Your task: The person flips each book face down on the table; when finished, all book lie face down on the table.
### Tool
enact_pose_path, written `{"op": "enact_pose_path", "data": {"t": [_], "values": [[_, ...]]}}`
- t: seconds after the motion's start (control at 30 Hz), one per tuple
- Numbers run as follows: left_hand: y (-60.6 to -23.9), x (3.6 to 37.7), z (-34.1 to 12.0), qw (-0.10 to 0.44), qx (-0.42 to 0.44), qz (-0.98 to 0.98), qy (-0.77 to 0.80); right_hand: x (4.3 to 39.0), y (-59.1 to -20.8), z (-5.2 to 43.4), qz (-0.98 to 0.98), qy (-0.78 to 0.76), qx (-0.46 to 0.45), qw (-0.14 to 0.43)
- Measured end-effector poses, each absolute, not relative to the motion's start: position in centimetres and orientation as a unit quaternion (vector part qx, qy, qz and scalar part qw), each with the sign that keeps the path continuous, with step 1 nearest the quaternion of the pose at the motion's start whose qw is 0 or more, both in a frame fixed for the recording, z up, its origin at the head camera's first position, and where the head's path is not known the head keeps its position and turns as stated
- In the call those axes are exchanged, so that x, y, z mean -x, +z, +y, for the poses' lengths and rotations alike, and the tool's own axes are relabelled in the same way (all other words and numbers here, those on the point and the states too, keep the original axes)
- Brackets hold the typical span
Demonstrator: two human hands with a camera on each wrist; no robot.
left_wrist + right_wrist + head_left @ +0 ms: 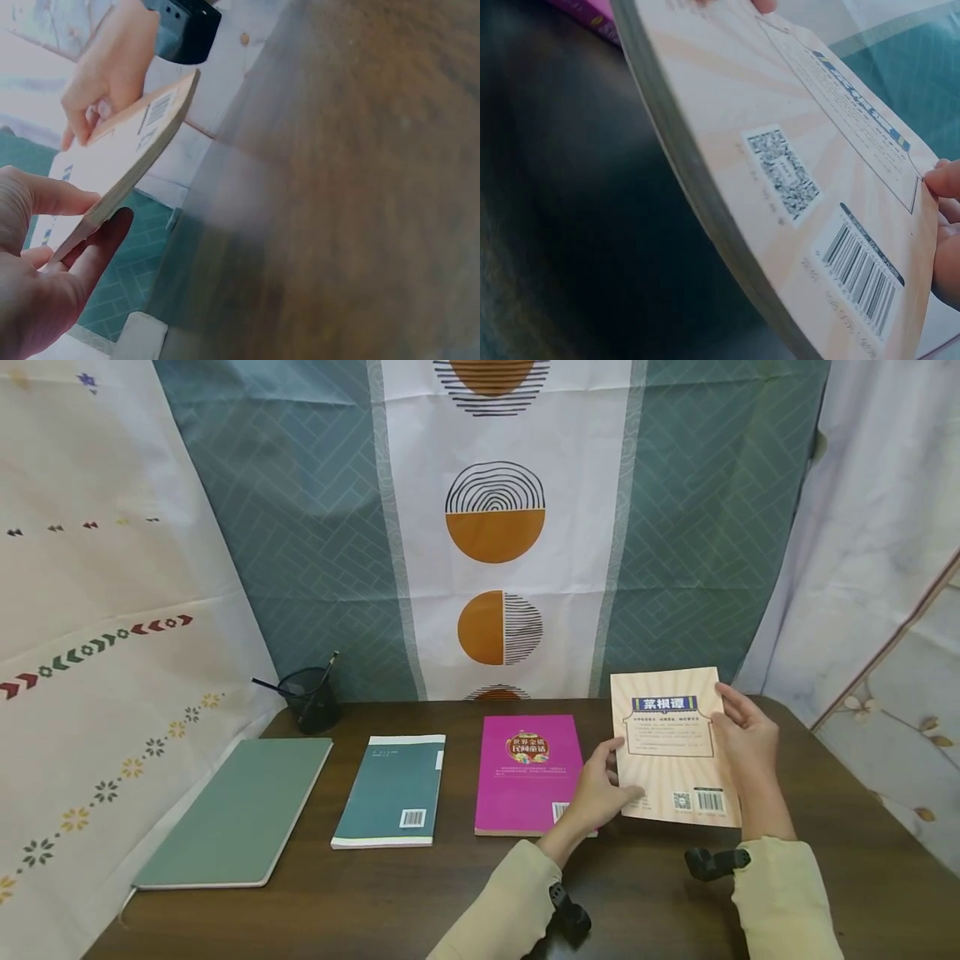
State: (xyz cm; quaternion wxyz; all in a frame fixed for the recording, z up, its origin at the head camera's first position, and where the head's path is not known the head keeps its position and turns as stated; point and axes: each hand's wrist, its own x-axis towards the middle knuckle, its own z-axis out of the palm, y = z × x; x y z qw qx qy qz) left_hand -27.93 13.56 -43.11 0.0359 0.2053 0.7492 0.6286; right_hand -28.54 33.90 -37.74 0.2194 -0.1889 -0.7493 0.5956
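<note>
A cream paperback book (667, 768) with a blue title band is held up above the table's right part, its barcoded cover facing me. My left hand (597, 789) pinches its left edge, thumb on the cover and fingers behind, as the left wrist view also shows. On the opposite edge my right hand (750, 743) grips the book, thumb on the cover. The right wrist view shows the book's barcode (861, 274) and page edges close up. Just left of the left hand lies a magenta book (525, 785), partly covered by that hand.
Further left on the brown table (450, 893) lie a teal book (390, 789) with white bands and a larger green book (240, 810). A black mesh pen cup (311, 702) with pens stands at the back left. Patterned curtains (502, 527) hang behind the table.
</note>
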Motion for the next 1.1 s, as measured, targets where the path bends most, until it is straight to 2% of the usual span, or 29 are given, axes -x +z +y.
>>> {"op": "enact_pose_path", "data": {"t": [0.33,0.43,0.67,0.93,1.1], "values": [[-45.0,27.8,13.2,0.085,-0.187,0.774,0.599,30.4,-41.4,34.0,-0.761,0.614,0.171,0.119],[-45.2,27.8,13.2,0.090,-0.182,0.776,0.597,30.8,-42.2,34.0,-0.747,0.636,0.163,0.108],[-44.7,28.0,13.1,0.061,-0.191,0.815,0.544,31.6,-43.4,33.9,-0.746,0.642,0.156,0.086],[-45.0,27.4,13.6,0.081,-0.199,0.820,0.531,31.8,-45.0,34.6,-0.745,0.643,0.161,0.067],[-44.9,27.1,14.3,0.070,-0.197,0.834,0.510,31.4,-45.3,35.3,-0.739,0.649,0.169,0.064]]}}
